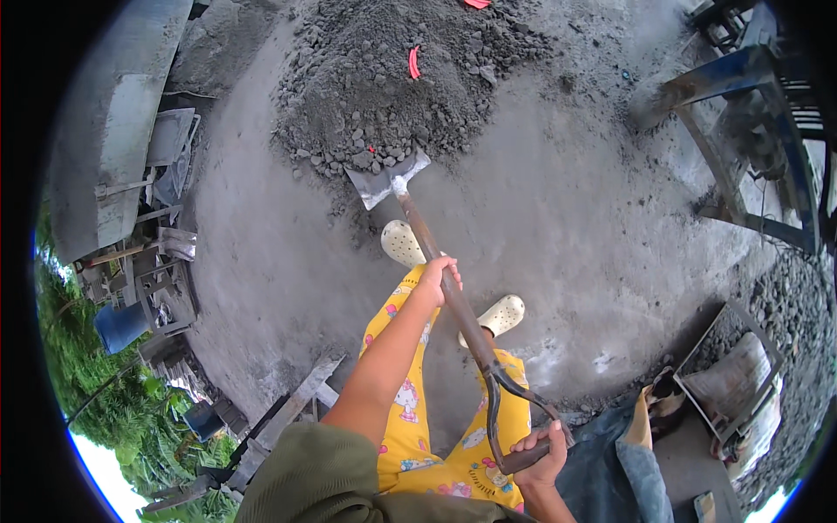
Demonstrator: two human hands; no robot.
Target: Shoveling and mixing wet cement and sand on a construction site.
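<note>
I hold a shovel with a rusty brown shaft (436, 253) and a grey metal blade (384, 179). My left hand (438, 277) grips the shaft at its middle. My right hand (540, 455) is closed around the D-shaped handle at the shaft's near end. The blade's tip rests at the near edge of a big heap of dark grey gravel and sand (392, 87). Below the shaft I see my yellow patterned trousers (414, 418) and two cream clogs (403, 242), standing on the grey concrete floor (558, 209).
A blue metal machine frame (750, 96) stands at the right. A metal tray-like frame (728, 383) lies at lower right beside loose gravel. Scrap metal, planks and a blue bucket (118, 324) crowd the left edge. A pink curved scrap (414, 63) lies on the heap.
</note>
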